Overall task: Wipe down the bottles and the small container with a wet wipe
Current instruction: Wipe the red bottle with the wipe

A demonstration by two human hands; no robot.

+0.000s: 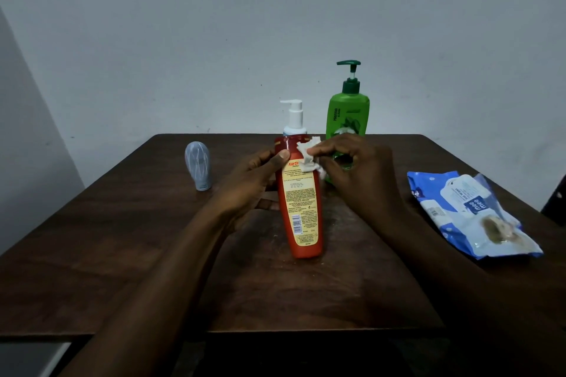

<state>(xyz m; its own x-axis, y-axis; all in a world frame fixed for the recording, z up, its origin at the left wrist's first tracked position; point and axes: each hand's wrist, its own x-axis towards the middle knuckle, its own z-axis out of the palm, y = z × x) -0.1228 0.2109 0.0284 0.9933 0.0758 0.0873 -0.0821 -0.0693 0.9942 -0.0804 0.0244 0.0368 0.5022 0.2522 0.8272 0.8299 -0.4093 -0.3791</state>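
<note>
Head view — three bottles [301,199], one wipe [309,159]

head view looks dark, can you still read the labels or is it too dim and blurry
Head view: dim, flat light, no glare; big print reads on the red bottle and green bottle, fine print is too soft; forearms near the bottom edge go almost black; wide-angle bends the table edges.

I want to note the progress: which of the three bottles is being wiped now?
The red bottle. The left hand holds it and the right hand presses the wipe on it; the green and white bottles stand untouched.
</note>
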